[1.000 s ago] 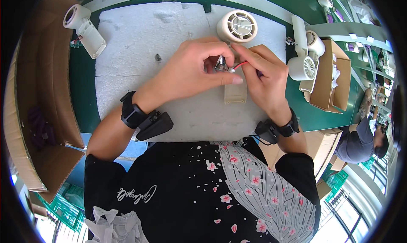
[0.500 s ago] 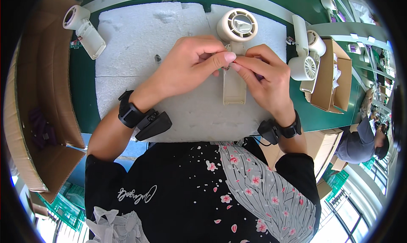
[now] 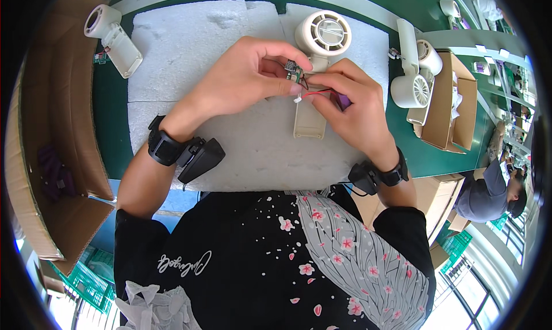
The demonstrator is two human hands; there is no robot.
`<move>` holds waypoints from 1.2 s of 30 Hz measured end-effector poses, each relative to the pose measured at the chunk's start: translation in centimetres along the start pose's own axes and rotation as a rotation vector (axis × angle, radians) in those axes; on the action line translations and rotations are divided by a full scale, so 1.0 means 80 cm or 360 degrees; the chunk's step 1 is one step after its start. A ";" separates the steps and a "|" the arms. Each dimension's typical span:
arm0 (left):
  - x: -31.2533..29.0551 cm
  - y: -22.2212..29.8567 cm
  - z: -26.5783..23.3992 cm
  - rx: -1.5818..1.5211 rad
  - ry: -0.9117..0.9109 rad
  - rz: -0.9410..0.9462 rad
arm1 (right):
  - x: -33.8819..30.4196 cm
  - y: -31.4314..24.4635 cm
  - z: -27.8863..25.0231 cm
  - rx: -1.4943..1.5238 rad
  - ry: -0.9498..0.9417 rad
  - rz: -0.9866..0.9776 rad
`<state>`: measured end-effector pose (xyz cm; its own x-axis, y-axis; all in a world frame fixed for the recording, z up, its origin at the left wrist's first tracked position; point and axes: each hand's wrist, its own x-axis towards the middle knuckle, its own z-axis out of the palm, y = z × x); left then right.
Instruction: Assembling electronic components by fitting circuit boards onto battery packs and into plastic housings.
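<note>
A cream handheld fan (image 3: 323,34) lies on the foam with its hollow handle shell (image 3: 310,123) toward me. Over that handle, my left hand (image 3: 238,77) pinches a small green circuit board (image 3: 294,72) between thumb and fingers. My right hand (image 3: 359,97) is closed around a purple battery (image 3: 343,102), mostly hidden by the fingers, and its fingertips are at the thin wires. A red wire (image 3: 316,92) stretches between the hands. Beside my left thumb tip hangs a small white connector (image 3: 297,99).
White foam sheets (image 3: 172,59) cover the green table (image 3: 109,140). Another opened fan (image 3: 119,48) lies at the far left, and several fans (image 3: 411,91) lie at right by a small carton (image 3: 448,123). A large cardboard box (image 3: 69,111) with purple pieces stands left. A person (image 3: 489,195) is at far right.
My left hand has shifted slightly up and left, and the circuit board now shows in its fingers. The red wire and purple battery have come into sight. The handle's near end has swung slightly left.
</note>
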<state>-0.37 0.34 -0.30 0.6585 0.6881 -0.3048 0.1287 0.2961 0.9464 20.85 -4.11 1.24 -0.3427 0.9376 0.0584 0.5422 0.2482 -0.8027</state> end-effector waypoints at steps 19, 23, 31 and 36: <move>-0.005 0.002 0.006 0.0018 0.0068 0.0100 | -0.005 -0.002 0.007 -0.0148 -0.0009 -0.0180; -0.006 0.001 0.007 0.0032 0.0050 0.0147 | -0.008 0.000 0.010 -0.0092 0.0050 -0.0146; -0.005 -0.002 0.008 0.0031 0.0090 0.0103 | -0.007 0.000 0.011 -0.0126 0.0021 -0.0081; -0.005 -0.003 0.015 0.0087 0.0154 0.0218 | -0.008 0.003 0.012 -0.0111 0.0017 -0.0026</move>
<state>0.24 -0.80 -0.29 0.5986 0.7809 -0.1787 0.0843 0.1605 0.9834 20.45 -4.89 0.41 -0.3441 0.9357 0.0779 0.5888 0.2796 -0.7584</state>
